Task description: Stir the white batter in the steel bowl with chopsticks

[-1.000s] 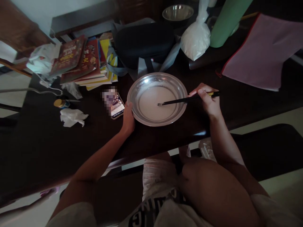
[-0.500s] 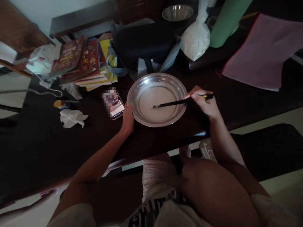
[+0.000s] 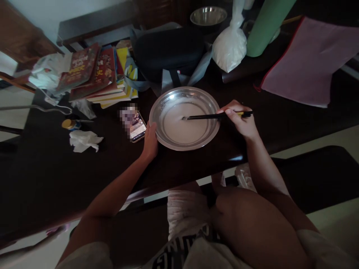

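A shallow steel bowl [image 3: 159,108] holding pale milky liquid sits near the front edge of a dark table [image 3: 50,164]. My left hand [image 3: 150,142] grips the bowl's near-left rim. My right hand [image 3: 240,120] is closed on a pair of dark chopsticks [image 3: 209,117] at the bowl's right side. The chopstick tips rest in the liquid, left of the bowl's centre.
A phone [image 3: 134,125] with a lit screen lies just left of the bowl. Beyond are a stack of books [image 3: 95,73], a black bag [image 3: 168,50], a white plastic bag [image 3: 229,48], a green cylinder [image 3: 265,28] and a pink folder [image 3: 305,63]. Crumpled tissue [image 3: 83,141] lies at left.
The chopstick tips have swept through the liquid, from the centre toward the left and then up toward the far side. My right hand shifted slightly left. My left hand stayed on the rim.
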The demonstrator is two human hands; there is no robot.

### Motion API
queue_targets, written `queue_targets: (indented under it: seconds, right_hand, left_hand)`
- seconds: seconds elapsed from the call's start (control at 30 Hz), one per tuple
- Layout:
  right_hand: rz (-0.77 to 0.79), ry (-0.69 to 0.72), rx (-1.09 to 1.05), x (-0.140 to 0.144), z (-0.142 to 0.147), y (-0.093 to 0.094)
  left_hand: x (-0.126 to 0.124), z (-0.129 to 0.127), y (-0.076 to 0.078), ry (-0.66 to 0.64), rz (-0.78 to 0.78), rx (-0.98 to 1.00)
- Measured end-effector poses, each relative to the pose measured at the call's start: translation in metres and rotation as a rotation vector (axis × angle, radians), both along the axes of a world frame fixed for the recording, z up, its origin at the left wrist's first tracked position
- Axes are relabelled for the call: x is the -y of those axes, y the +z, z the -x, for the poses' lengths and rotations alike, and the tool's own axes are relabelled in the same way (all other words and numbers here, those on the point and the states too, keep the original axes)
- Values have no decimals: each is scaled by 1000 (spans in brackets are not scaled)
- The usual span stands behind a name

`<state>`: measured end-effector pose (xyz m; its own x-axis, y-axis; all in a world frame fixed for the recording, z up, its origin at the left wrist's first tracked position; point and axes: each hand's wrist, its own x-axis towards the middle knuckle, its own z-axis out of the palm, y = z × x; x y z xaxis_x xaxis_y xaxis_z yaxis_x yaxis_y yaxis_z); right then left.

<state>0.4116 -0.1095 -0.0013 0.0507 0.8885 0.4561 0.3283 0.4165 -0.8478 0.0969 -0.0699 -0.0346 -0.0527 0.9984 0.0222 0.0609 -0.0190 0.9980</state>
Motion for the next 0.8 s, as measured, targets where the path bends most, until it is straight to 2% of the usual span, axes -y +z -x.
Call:
queue_targets:
  seconds: [0.07,0.13,0.23,0.3,0.47,0.53,0.63,0.7,0.8]
  right_hand:
    - [-8,-70,-93,0,-1,-1]
    - [17,-70,-142,0,-1,-2]
    - [78,34,-40,1,-1,-1]
    - [75,49,25,1,-1,-1]
    - [-1,-86,-129,1,-2,-2]
    - [27,-25,-139,1,-2,-2]
    - [73,80,-28,0,0,0]
    - [60,49,12,-1,1,0]
    - [8,-62,-88,-1,0,-1]
  left_hand:
    - [0,0,-1,-7,-9,-9]
    - [0,0,-2,-5,-23,-30]
    - [0,2,-3,-11,-8,-29]
    - [0,2,-4,-22,12,-22]
    - [1,3,-1,-45,-8,-31]
    - [1,2,-1,-50,-14,-8]
    - [0,2,-2,-37,-3,8]
    - [0,1,-2,-25,-11,-12]
    - [0,1,-2,-19,-29,-54]
